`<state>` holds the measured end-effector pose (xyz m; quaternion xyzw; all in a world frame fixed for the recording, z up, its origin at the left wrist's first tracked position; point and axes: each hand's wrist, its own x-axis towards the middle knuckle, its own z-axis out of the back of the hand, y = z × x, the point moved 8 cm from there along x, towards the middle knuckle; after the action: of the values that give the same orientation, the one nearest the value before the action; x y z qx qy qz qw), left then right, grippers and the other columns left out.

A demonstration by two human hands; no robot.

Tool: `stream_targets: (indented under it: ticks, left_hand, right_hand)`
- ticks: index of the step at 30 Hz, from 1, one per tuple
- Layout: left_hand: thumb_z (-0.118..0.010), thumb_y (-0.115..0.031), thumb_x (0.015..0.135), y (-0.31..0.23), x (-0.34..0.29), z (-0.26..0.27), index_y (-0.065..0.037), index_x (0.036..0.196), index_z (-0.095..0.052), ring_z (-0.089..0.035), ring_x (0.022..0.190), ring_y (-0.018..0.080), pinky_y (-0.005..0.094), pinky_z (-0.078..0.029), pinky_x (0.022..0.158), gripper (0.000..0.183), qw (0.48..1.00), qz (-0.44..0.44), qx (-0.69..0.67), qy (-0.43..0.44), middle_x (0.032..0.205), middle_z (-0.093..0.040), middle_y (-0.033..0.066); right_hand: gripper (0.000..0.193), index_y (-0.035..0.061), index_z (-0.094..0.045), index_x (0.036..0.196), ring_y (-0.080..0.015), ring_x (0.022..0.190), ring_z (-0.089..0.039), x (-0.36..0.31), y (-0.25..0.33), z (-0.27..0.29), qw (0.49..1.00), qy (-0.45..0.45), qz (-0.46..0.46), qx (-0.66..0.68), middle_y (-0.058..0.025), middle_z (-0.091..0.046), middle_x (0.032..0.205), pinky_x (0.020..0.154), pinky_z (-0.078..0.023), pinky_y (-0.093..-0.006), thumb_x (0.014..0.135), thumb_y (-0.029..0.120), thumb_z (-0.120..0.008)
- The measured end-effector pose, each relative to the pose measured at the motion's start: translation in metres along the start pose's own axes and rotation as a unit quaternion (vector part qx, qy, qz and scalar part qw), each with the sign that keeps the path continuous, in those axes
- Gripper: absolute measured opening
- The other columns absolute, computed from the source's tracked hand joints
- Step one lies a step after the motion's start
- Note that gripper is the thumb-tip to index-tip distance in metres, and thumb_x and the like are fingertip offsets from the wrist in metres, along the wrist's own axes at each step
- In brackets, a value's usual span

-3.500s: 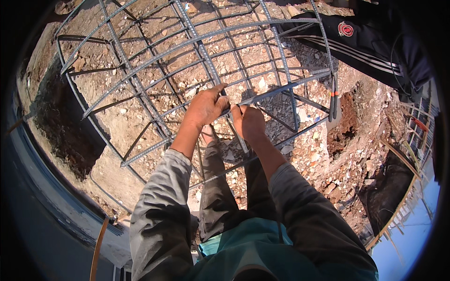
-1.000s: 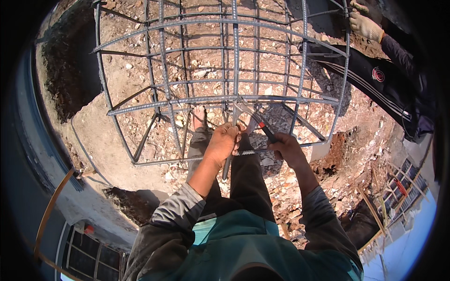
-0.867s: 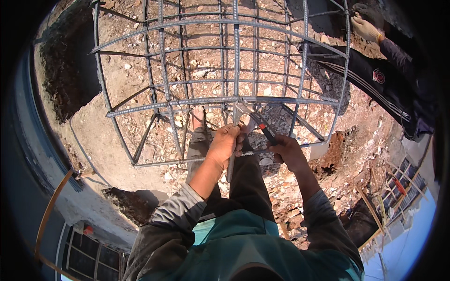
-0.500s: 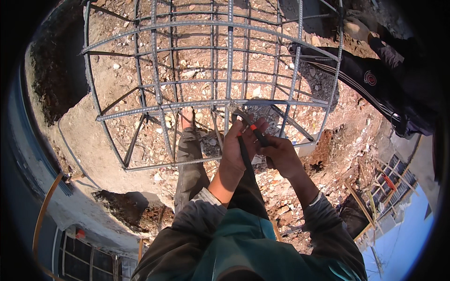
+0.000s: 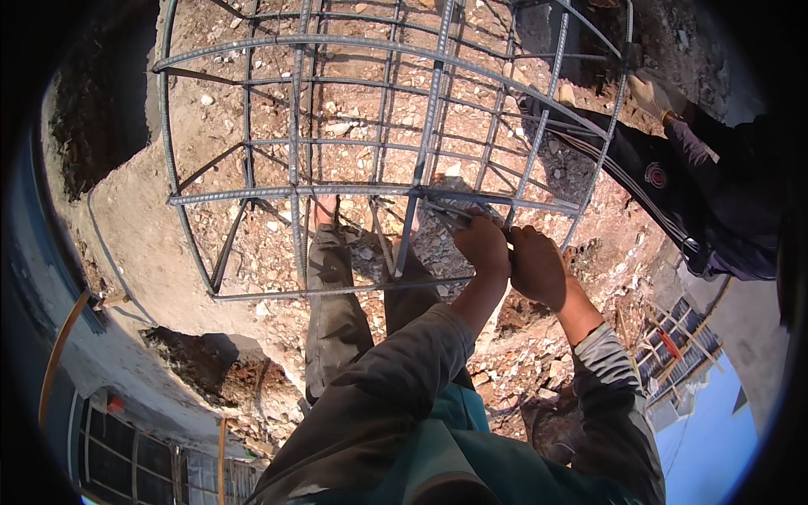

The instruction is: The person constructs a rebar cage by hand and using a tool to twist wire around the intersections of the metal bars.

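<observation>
My left hand (image 5: pixel 485 244) and my right hand (image 5: pixel 539 268) are closed side by side on the handles of a pair of pincers (image 5: pixel 453 211). The tool lies nearly level, its grey jaws up against a crossing of bars in the steel rebar cage (image 5: pixel 353 192). My fingers cover most of the handles. Whether tie wire is caught in the jaws is too small to tell. The ribbed bars of the cage form a grid in front of me, with the lowest bar crossing my shins.
Stony, rubble-strewn soil (image 5: pixel 227 126) lies under the cage. A dark pit (image 5: pixel 101 118) opens at the far left, and a smaller hole (image 5: pixel 202 358) lies near left. At the right, a co-worker's hand (image 5: pixel 652 97) is beside the cage's outer bar, near a dark trouser leg (image 5: pixel 648 172).
Both hands have moved right, and the pincers have swung from upright to nearly level. My left hand now wraps round the handles. My view has shifted slightly.
</observation>
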<state>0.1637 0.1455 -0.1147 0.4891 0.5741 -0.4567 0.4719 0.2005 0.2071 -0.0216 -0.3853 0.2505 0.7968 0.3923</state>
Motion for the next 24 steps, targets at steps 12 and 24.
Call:
stream_targets:
  ticks: [12,24]
  left_hand:
    - [-0.065,-0.033,0.086,-0.050,-0.024,0.039,-0.008,0.098,-0.056,-0.058,0.083,0.0212,0.0413,-0.050,0.073,0.029,0.935,0.260,0.033,0.240,0.085,-0.055,0.0048]
    - [-0.044,-0.004,0.084,-0.025,-0.005,0.008,0.002,0.082,-0.053,-0.061,0.059,0.0253,0.0365,-0.053,0.052,0.011,0.990,0.108,0.060,0.072,0.073,-0.057,0.0126]
  right_hand:
    - [0.030,-0.0038,-0.060,0.101,-0.0227,0.070,-0.067,-0.033,0.077,-0.079,0.491,0.241,-0.088,0.833,-0.0144,-0.066,0.086,0.063,-0.055,-0.0322,0.082,0.020,-0.059]
    - [0.046,-0.0042,-0.051,0.119,-0.0386,0.084,-0.063,-0.029,0.067,0.054,0.995,-0.100,0.020,-0.007,-0.0231,-0.059,0.093,0.074,-0.052,-0.0444,0.079,0.016,-0.064]
